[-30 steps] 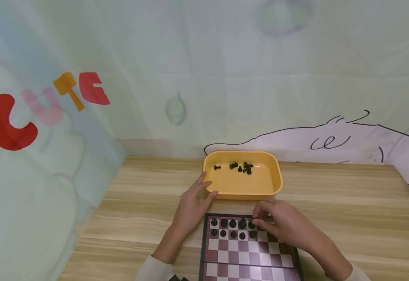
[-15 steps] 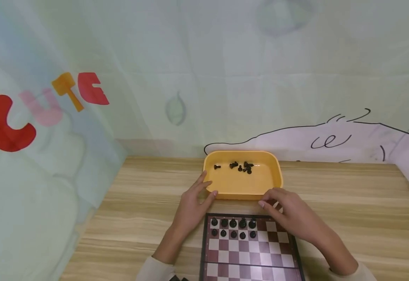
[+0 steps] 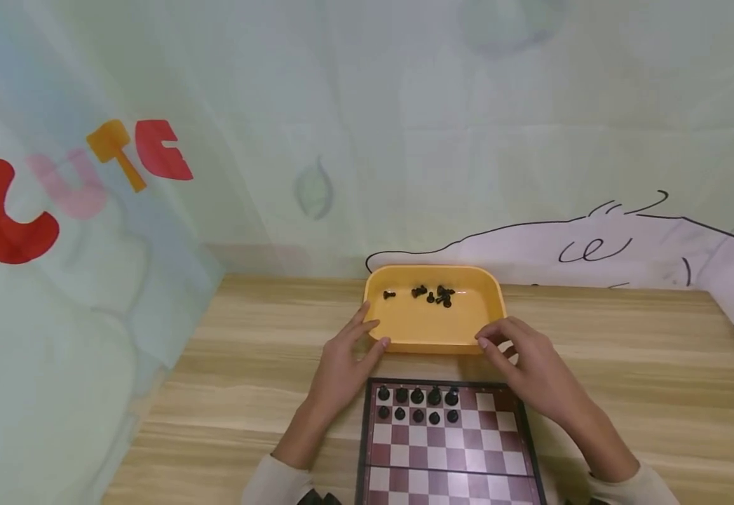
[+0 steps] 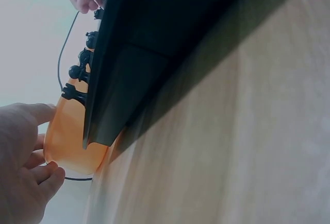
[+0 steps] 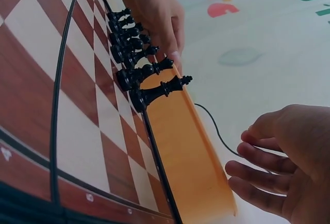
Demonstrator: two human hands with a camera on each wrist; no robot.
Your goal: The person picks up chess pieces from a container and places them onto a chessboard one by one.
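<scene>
My left hand (image 3: 339,361) holds the left front corner of a yellow tray (image 3: 432,348), some fingers over the rim and the thumb at the front wall. In the left wrist view its fingers and thumb span the tray's end. By the tray's right front corner is my right hand (image 3: 533,365), fingers loosely bent and nothing visible in them. A chessboard (image 3: 445,459) lies in front of the tray. Black chess pieces stand in two rows on its far left squares, including a king (image 5: 164,89) at the row's end in the right wrist view. Several black pieces (image 3: 445,296) lie in the tray.
The wooden table (image 3: 266,322) extends to both sides of the board and tray. A printed curtain (image 3: 266,161) hangs behind it, close to the tray's back edge. A dark fold line crosses the chessboard.
My right hand has let go of the rightmost back-row piece and moved away from me to the tray's right front corner. My left hand stays on the tray. The head view has shifted slightly.
</scene>
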